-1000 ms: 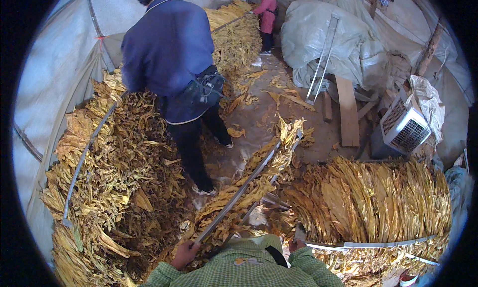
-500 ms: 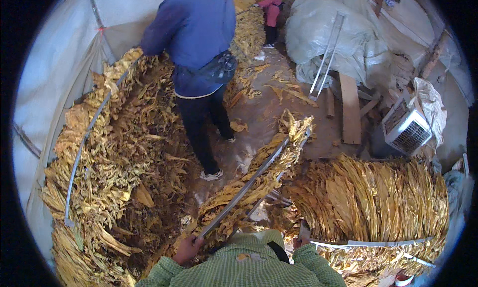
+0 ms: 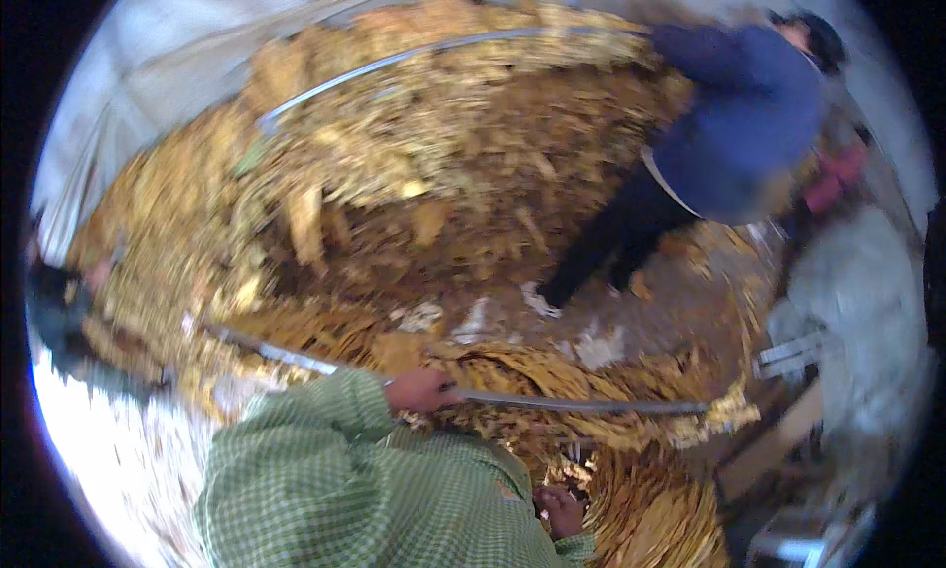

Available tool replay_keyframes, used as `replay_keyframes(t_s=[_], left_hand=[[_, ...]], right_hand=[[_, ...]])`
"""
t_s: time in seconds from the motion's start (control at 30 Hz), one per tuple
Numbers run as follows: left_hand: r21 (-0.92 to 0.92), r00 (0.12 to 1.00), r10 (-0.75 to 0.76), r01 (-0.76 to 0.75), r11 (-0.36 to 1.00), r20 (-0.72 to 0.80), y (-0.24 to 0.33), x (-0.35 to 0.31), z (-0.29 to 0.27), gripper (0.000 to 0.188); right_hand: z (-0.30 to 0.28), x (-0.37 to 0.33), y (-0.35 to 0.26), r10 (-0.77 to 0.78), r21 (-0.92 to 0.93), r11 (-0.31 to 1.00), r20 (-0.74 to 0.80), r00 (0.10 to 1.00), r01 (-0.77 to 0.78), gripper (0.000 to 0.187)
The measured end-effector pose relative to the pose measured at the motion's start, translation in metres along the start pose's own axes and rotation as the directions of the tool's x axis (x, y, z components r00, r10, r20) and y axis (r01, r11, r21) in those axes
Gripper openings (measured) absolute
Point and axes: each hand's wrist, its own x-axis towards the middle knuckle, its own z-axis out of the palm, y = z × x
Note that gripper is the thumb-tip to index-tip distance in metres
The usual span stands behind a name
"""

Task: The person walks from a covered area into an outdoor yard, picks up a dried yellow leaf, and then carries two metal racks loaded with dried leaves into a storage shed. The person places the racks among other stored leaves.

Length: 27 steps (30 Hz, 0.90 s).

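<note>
My left hand (image 3: 424,391) is closed around a long grey metal bar (image 3: 581,404) that lies across my front. Yellow-brown dried tobacco leaves (image 3: 522,371) are bunched along the bar, some past its far side. Close to my body, my right hand (image 3: 562,512) has curled fingers; what it holds, if anything, cannot be made out. Beside that hand lies a thick bundle of dried leaves (image 3: 660,509).
A large heap of dried leaves (image 3: 414,144) fills the far side, a curved metal bar (image 3: 434,48) along its top. A co-worker in blue (image 3: 739,125) bends over it. Another person (image 3: 64,317) is at the left edge. Plastic sheeting (image 3: 867,322) stands right.
The whole view has swung left and is blurred. The bar under my left hand now runs crosswise rather than away from me. The co-worker in blue appears farther right, leaning to the heap.
</note>
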Motion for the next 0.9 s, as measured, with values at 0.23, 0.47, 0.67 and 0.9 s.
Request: replay_keyframes(t_s=[0.23,0.47,0.67,0.9], left_hand=[[-0.04,0.989,-0.13,0.128,0.991,-0.067,-0.012,-0.029,0.018,0.044],[-0.09,0.977,-0.198,0.192,0.977,-0.074,-0.037,-0.051,0.024,0.042],[-0.168,0.968,-0.251,0.247,0.954,-0.004,-0.08,-0.058,0.037,0.041],[-0.252,0.942,-0.314,0.277,0.927,-0.117,-0.144,-0.087,0.067,0.038]], right_hand=[[0.072,0.048,-0.118,-0.417,-0.374,0.737,0.404,0.814,0.563,0.016],[0.148,0.089,-0.148,-0.499,-0.513,0.262,0.653,0.57,0.818,0.019],[0.204,0.179,-0.114,0.063,-0.479,0.121,0.878,0.474,0.87,0.029],[0.257,0.187,-0.072,0.602,-0.677,0.382,0.699,0.386,0.63,0.032]])
